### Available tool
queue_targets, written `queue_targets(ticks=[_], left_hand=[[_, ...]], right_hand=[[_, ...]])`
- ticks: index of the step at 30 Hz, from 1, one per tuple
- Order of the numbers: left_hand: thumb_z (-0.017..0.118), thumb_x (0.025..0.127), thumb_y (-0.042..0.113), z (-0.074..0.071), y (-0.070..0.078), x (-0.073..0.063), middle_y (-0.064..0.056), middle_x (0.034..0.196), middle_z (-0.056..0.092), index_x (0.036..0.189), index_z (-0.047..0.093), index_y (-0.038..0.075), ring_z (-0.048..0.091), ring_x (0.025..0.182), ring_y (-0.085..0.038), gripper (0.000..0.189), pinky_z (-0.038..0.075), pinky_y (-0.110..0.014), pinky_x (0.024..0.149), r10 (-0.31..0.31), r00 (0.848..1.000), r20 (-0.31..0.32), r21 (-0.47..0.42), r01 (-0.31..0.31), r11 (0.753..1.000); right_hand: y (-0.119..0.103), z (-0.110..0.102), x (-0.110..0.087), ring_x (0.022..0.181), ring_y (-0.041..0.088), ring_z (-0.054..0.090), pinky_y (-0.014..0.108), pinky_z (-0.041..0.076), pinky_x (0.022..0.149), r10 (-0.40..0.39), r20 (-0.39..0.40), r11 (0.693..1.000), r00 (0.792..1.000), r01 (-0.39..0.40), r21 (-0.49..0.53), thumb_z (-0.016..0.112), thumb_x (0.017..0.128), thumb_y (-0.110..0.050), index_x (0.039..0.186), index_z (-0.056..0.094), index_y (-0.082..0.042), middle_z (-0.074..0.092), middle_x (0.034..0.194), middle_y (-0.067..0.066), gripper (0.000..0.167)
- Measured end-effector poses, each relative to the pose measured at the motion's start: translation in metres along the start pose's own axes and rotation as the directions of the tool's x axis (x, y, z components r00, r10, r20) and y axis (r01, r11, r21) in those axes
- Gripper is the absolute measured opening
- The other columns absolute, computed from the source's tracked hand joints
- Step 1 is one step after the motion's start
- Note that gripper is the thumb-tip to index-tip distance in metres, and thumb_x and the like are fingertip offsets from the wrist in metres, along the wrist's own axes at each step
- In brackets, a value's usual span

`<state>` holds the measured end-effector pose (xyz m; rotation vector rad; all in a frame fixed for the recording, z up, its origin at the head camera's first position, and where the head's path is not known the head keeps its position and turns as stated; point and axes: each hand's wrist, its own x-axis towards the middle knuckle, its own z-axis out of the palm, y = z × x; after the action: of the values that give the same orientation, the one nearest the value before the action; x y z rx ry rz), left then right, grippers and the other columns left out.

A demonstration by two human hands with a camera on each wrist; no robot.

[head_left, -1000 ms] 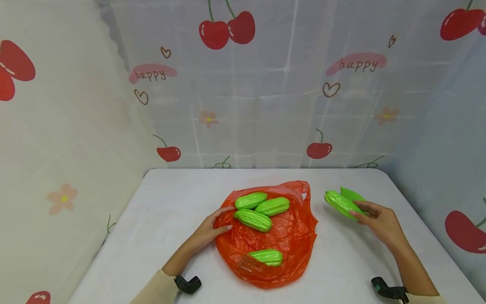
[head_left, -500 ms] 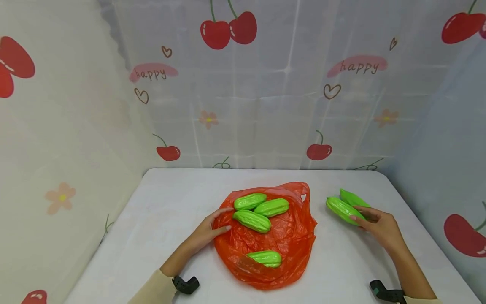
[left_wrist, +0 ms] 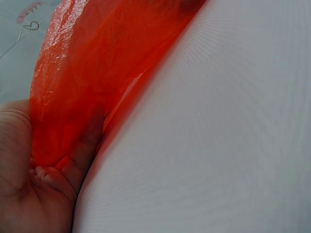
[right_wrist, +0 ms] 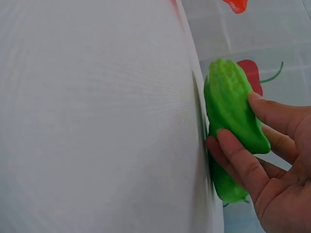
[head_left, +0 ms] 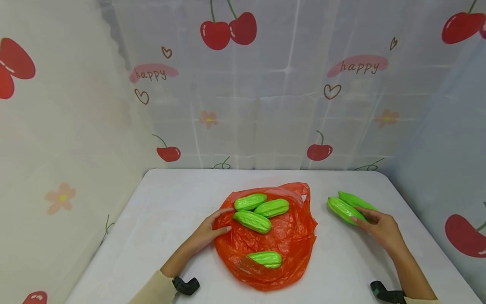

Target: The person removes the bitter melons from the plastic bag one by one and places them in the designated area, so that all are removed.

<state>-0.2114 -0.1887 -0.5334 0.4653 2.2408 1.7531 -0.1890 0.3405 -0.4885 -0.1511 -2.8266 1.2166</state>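
A red plastic bag (head_left: 284, 230) lies spread open on the white table, with several green ridged bitter melons (head_left: 252, 221) in it. At its left rim, my left hand (head_left: 208, 228) holds the plastic between thumb and fingers; the left wrist view shows the red film (left_wrist: 97, 63) running over its fingers. Right of the bag, my right hand (head_left: 379, 228) grips one bitter melon (head_left: 343, 209), thumb on one side and fingers on the other. A second bitter melon (head_left: 355, 199) lies just behind it, against the fingers, partly hidden by the hand.
The white table (head_left: 182, 190) ends at a curtain (head_left: 262, 139) printed with cherries, standing along the back and sides. Dark wrist devices (head_left: 187, 286) sit on both forearms. Part of one melon (head_left: 267, 259) is under the bag's front fold.
My right hand has come down slightly with the bitter melons, and the rear one has shifted to lie longer behind the front one. The left hand and bag stay nearly in place.
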Motion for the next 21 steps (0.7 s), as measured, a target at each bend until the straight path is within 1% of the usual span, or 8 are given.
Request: queue_targets(ticks=[3, 6, 8, 10, 17, 21], left_hand=[[0.073, 0.096, 0.025, -0.0003, -0.0006, 0.0001, 0.003, 0.156, 0.043, 0.146, 0.052, 0.030, 0.032, 0.147, -0.025, 0.055, 0.037, -0.050, 0.115, -0.001, 1.000, 0.002, 0.004, 0.001, 1.000], [0.072, 0.096, 0.026, -0.0006, -0.0017, 0.0009, 0.004, 0.156, 0.043, 0.147, 0.051, 0.031, 0.033, 0.146, -0.024, 0.055, 0.038, -0.049, 0.114, 0.003, 1.000, 0.004, 0.008, -0.003, 1.000], [0.072, 0.096, 0.025, -0.0004, -0.0020, 0.0012, 0.003, 0.156, 0.042, 0.147, 0.051, 0.031, 0.033, 0.146, -0.025, 0.055, 0.039, -0.049, 0.114, 0.005, 1.000, 0.005, 0.008, -0.005, 1.000], [0.072, 0.096, 0.026, -0.0004, -0.0021, 0.0013, 0.003, 0.157, 0.041, 0.147, 0.051, 0.031, 0.032, 0.147, -0.025, 0.055, 0.039, -0.049, 0.113, 0.005, 1.000, 0.005, 0.011, -0.005, 1.000], [0.072, 0.096, 0.025, -0.0009, -0.0023, 0.0016, 0.002, 0.157, 0.041, 0.148, 0.051, 0.029, 0.031, 0.147, -0.026, 0.056, 0.036, -0.051, 0.115, 0.006, 1.000, 0.007, 0.017, -0.007, 1.000], [0.072, 0.096, 0.026, -0.0006, -0.0024, 0.0013, 0.002, 0.157, 0.042, 0.147, 0.051, 0.029, 0.034, 0.146, -0.026, 0.056, 0.038, -0.051, 0.114, 0.007, 1.000, 0.003, 0.024, -0.007, 1.000]], right_hand=[[0.0019, -0.0004, 0.0005, 0.122, 0.053, 0.053, 0.018, 0.048, 0.071, -0.010, 0.002, 0.999, 1.000, 0.010, -0.037, 0.072, 0.095, -0.041, 0.139, 0.057, 0.006, 0.052, 0.137, 0.037, 0.066], [0.0028, -0.0003, 0.0009, 0.120, 0.053, 0.056, 0.016, 0.049, 0.069, -0.027, -0.002, 0.999, 1.000, 0.027, -0.041, 0.073, 0.094, -0.038, 0.138, 0.057, 0.007, 0.053, 0.136, 0.038, 0.065], [0.0032, 0.0001, 0.0005, 0.119, 0.051, 0.057, 0.013, 0.047, 0.067, -0.029, -0.008, 0.999, 1.000, 0.028, -0.044, 0.074, 0.094, -0.038, 0.138, 0.058, 0.007, 0.053, 0.137, 0.037, 0.065], [0.0032, 0.0001, 0.0001, 0.118, 0.051, 0.057, 0.013, 0.046, 0.067, -0.032, -0.008, 0.998, 0.999, 0.031, -0.048, 0.074, 0.093, -0.038, 0.137, 0.058, 0.007, 0.053, 0.137, 0.037, 0.065], [0.0019, -0.0004, -0.0007, 0.119, 0.052, 0.056, 0.019, 0.046, 0.072, -0.041, -0.003, 0.997, 0.999, 0.041, -0.062, 0.075, 0.093, -0.038, 0.137, 0.058, 0.008, 0.053, 0.136, 0.038, 0.066], [0.0032, -0.0017, -0.0008, 0.116, 0.050, 0.059, 0.019, 0.048, 0.070, -0.053, 0.008, 0.997, 0.999, 0.053, -0.061, 0.074, 0.093, -0.038, 0.136, 0.057, 0.009, 0.056, 0.134, 0.036, 0.066]])
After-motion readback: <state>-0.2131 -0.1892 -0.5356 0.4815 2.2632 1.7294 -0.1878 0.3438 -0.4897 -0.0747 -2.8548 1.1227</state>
